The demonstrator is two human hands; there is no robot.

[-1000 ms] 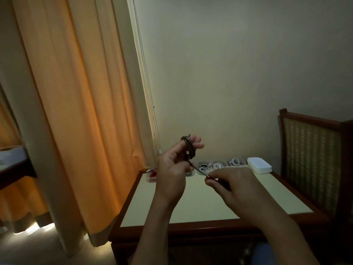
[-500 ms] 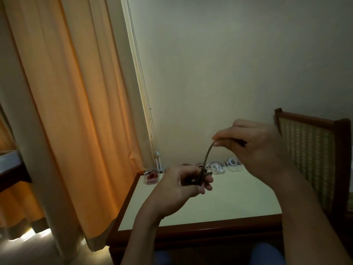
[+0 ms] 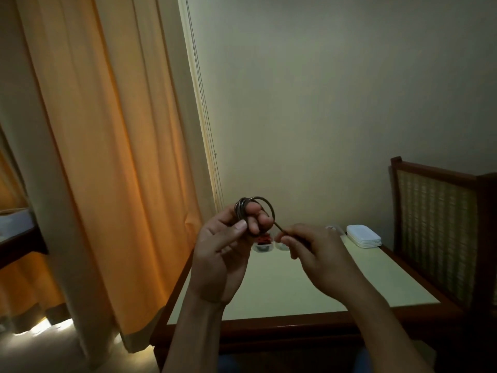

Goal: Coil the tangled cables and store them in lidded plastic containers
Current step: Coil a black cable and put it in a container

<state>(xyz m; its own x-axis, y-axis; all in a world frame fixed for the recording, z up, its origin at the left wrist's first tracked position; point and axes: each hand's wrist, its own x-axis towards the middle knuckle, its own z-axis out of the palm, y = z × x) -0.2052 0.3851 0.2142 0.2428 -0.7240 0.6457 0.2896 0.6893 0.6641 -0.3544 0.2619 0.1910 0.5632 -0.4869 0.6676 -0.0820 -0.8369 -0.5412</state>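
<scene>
A dark cable (image 3: 243, 208) is wound in loops around two raised fingers of my left hand (image 3: 224, 249), with the thumb pressing the loops. My right hand (image 3: 316, 251) pinches the cable's free end just to the right of the coil, above the table. Behind my hands, at the table's far edge, stands a small clear container (image 3: 263, 244) with something red inside, and another clear container (image 3: 333, 229) peeks out past my right hand. A stack of white lids (image 3: 363, 236) lies at the far right of the table.
The table (image 3: 295, 289) has a pale top and dark wooden rim. An orange curtain (image 3: 107, 157) hangs at the left. A wooden chair with a woven back (image 3: 441, 232) stands against the table's right side. A wall is behind.
My right hand came down from a raised position to table-side level beside the coil, laying another loop. My left hand turned upright, fingers up, with the coil around them.
</scene>
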